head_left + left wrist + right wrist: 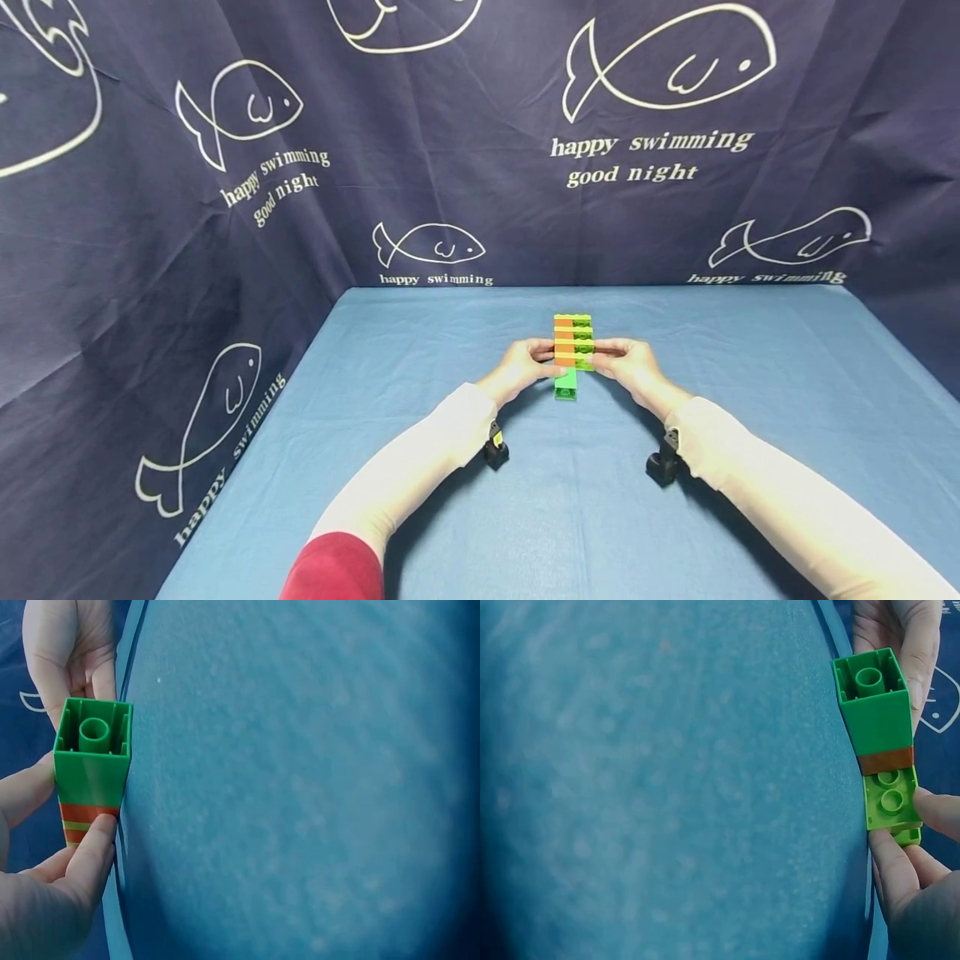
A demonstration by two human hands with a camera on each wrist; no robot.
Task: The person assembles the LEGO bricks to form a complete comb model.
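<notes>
A toy building-brick stack is held between both hands, over the blue cloth in the head view. Orange bricks (pixel 563 336) alternate with lime-green bricks (pixel 583 348) that jut out to the right. At its near end is a taller green brick (pixel 566 382), its hollow underside with a round tube facing the wrist cameras. My left hand (pixel 519 365) pinches the stack's left side, fingertips by the green brick (pixel 94 780) and an orange brick (pixel 88 811). From the right, my right hand (pixel 632 364) pinches the jutting end of a lime-green brick (pixel 885 816).
Blue cloth (pixel 570 508) covers the table. A dark blue curtain (pixel 450 150) with white fish drawings and lettering hangs behind it and along the left side. Small black cameras (pixel 495 450) are strapped at both wrists, below light sleeves.
</notes>
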